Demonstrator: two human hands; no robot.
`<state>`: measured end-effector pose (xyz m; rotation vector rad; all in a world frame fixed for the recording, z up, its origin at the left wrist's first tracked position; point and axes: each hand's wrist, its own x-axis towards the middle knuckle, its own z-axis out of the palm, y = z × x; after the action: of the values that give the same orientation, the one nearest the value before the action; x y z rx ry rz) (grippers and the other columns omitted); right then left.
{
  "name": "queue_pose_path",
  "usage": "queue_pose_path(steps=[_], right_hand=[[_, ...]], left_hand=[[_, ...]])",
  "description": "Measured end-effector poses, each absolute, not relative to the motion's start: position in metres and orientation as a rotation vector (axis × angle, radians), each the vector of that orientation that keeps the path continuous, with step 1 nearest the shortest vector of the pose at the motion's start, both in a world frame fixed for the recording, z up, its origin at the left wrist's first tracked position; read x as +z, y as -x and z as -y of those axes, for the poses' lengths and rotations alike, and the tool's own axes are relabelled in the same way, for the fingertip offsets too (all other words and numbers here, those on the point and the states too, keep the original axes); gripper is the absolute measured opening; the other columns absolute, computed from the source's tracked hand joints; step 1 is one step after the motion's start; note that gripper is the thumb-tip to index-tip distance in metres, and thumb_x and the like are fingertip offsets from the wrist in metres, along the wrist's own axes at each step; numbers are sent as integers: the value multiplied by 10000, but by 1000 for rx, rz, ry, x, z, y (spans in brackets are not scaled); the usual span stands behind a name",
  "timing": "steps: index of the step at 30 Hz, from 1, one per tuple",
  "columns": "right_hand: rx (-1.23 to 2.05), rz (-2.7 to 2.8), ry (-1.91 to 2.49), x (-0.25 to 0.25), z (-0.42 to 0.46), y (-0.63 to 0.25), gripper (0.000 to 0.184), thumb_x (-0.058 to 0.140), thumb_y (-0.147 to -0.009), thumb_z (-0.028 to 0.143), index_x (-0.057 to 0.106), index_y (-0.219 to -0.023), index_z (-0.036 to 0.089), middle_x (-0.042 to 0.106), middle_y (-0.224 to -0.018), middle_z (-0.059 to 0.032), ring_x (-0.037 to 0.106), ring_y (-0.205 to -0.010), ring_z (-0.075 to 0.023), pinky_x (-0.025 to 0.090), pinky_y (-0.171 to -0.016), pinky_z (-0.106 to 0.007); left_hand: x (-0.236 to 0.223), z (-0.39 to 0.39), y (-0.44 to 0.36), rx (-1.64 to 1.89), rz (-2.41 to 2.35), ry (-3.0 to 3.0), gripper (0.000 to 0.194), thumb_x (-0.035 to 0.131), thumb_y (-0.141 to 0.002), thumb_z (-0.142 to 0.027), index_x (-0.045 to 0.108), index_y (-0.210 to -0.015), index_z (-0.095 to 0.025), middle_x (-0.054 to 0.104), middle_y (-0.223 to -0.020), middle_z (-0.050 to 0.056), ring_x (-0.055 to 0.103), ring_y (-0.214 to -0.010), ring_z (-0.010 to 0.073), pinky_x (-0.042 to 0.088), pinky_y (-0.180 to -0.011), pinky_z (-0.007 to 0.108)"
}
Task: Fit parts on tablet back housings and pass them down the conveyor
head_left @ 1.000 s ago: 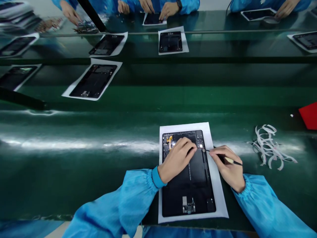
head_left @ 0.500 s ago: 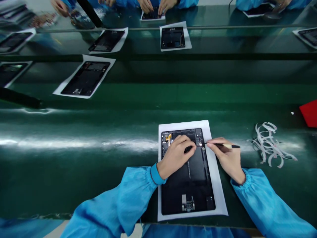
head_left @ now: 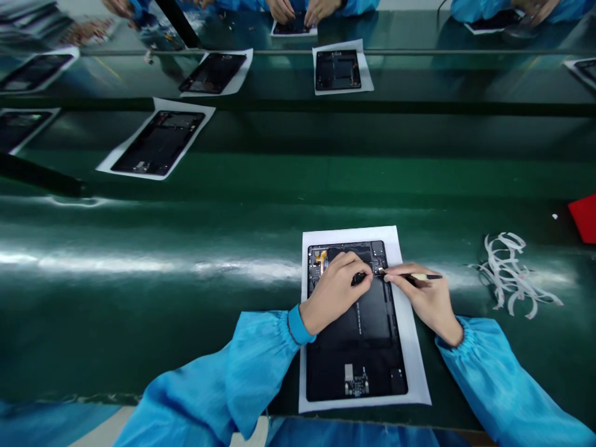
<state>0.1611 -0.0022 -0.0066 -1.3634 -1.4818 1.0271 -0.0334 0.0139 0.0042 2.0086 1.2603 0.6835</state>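
Note:
An opened black tablet [head_left: 330, 366] lies on a white sheet [head_left: 414, 366], its inner parts facing up. My left hand [head_left: 338, 288] rests over its upper half, thumb and fingertips pinched together near the upper right corner; what they grip, if anything, is hidden. In my right hand [head_left: 421, 304] is a slim pointed tool [head_left: 426, 277] with a black and cream handle. Its tip reaches the tablet's upper right, close to my left fingertips and a small bright part. An orange flex cable [head_left: 321, 257] shows at the upper left, and a small circuit board [head_left: 357, 383] at the bottom.
Curled white strips [head_left: 507, 273] lie in a pile on the green bench [head_left: 209, 230] at right, near a red object [head_left: 584, 217]. Another opened tablet [head_left: 158, 143] lies on its sheet at the left. Beyond a ledge are more tablets and co-workers' hands [head_left: 321, 9].
The tool's tip has moved from a round part on the tablet's right edge up and left toward my left fingertips. My left hand stays pinched in nearly the same place.

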Motion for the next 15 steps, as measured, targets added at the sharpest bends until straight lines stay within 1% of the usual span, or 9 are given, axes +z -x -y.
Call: queue_pose_path(steps=[7, 11, 15], right_hand=[[995, 1535, 1296, -5, 2, -163, 79, 699, -818, 295, 730, -806, 223, 739, -817, -43, 690, -768, -210, 556, -732, -354], [1006, 1483, 1307, -3, 3, -163, 81, 704, -812, 302, 718, -788, 226, 721, -790, -33, 684, -748, -197, 558, -672, -317], [1010, 1473, 1336, -3, 5, -166, 85, 692, -824, 307, 711, -799, 228, 708, -811, -36, 677, -759, -196, 555, -639, -303]], left_hand=[[4, -14, 33, 712, -1268, -2026, 77, 587, -864, -133, 636, -820, -172, 612, -868, 14, 571, -849, 169, 451, -816, 314], [4, -14, 32, 705, -1293, -2020, 80, 584, -874, -146, 633, -820, -178, 617, -875, 16, 573, -851, 172, 451, -819, 317], [3, -15, 31, 684, -1286, -2043, 81, 579, -881, -157, 623, -817, -181, 617, -871, 15, 572, -857, 175, 443, -823, 319]])
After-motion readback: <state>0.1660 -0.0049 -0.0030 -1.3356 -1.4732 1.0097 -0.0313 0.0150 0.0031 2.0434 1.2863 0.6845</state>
